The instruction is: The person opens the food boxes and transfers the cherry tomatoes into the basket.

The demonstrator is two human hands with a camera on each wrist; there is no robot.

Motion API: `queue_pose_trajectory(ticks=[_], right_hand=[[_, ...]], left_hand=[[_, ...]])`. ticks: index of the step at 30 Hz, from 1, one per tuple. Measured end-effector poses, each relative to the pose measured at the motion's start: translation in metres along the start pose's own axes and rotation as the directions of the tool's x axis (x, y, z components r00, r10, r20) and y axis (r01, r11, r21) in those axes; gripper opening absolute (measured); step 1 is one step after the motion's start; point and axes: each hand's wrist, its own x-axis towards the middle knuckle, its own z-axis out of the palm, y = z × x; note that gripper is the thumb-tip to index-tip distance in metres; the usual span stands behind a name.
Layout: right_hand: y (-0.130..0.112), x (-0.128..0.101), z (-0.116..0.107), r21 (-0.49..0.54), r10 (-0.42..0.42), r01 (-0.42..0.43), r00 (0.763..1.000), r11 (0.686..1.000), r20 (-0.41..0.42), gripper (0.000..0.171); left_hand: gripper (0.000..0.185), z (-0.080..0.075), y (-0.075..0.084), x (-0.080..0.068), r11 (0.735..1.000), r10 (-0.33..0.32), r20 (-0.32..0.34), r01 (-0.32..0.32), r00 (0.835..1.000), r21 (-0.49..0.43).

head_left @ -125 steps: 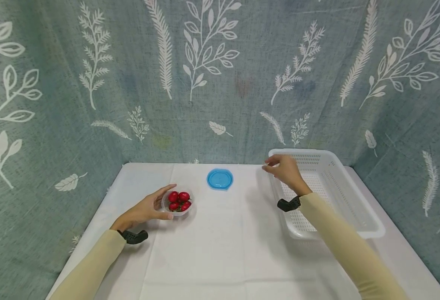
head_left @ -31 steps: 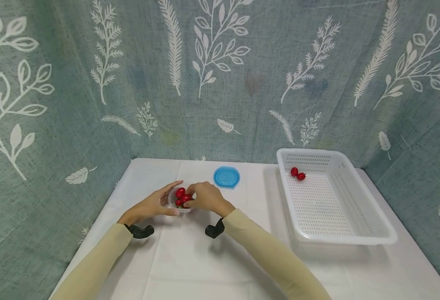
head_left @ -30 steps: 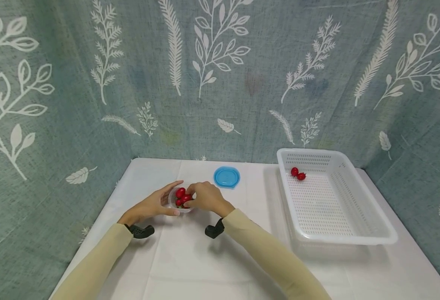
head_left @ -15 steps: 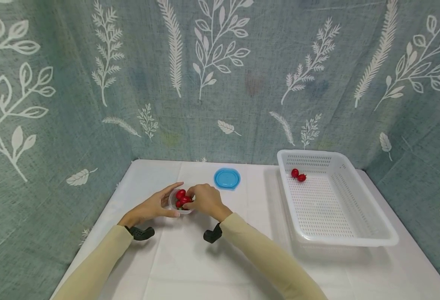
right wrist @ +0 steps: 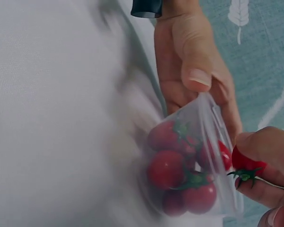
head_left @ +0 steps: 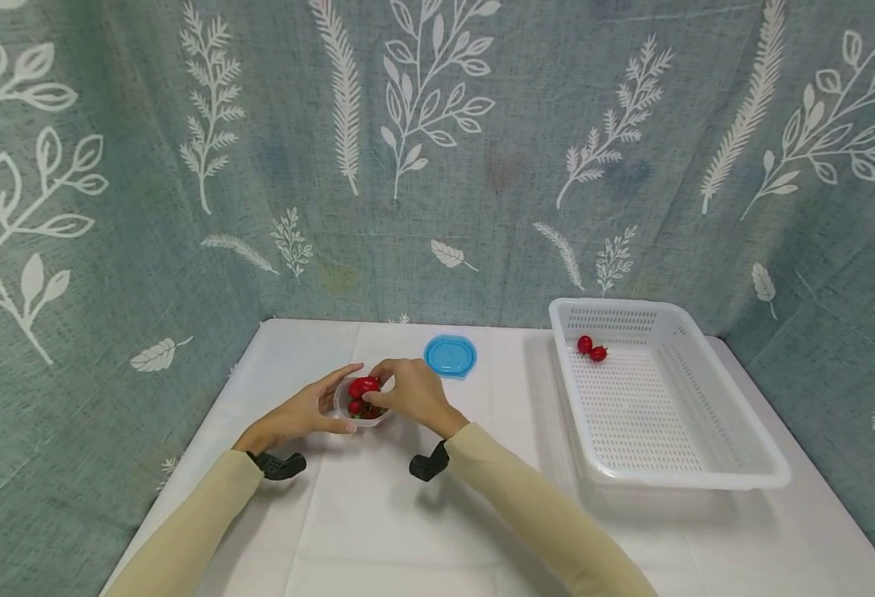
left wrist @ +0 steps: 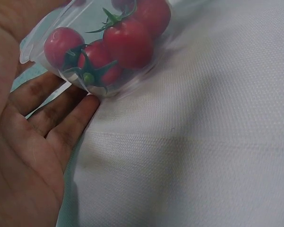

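Note:
My left hand (head_left: 298,412) holds a clear plastic container (right wrist: 209,111) low over the white cloth, thumb at its rim and fingers around its far side. Several red cherry tomatoes (right wrist: 166,169) with green stems show through its wall, and the left wrist view shows more tomatoes (left wrist: 128,43) up close. At the container's mouth, my right hand (head_left: 416,391) pinches one cherry tomato (right wrist: 246,161) between thumb and fingers, its green calyx pointing down in the right wrist view.
A blue lid (head_left: 449,356) lies on the table behind the right hand. To the right stands a large white perforated basket (head_left: 683,478), with two cherry tomatoes (head_left: 598,354) in its far left corner. A patterned grey-green curtain (head_left: 482,166) closes off the back and sides.
Earlier the right hand was over the basket; two tomatoes now lie there and that hand is back at the container. In the last half second it has raised a tomato slightly.

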Motion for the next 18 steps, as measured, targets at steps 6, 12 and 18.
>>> queue_pose_trajectory(ticks=[6,12,18], right_hand=[[-0.001,-0.002,-0.014,0.012,-0.011,0.012,1.0,1.0,-0.01,0.028],[-0.001,-0.003,-0.031,0.004,-0.004,0.004,1.0,1.0,-0.006,0.028],[0.001,-0.005,-0.048,-0.003,-0.011,0.011,1.0,1.0,-0.013,0.027]], left_hand=[[0.104,-0.001,-0.002,0.001,1.0,-0.005,0.006,0.005,1.0,0.002],[0.104,-0.002,-0.002,0.003,0.999,-0.01,-0.002,0.01,1.0,0.03],[0.107,-0.002,-0.002,0.004,0.999,-0.023,-0.011,0.024,1.0,0.026]])
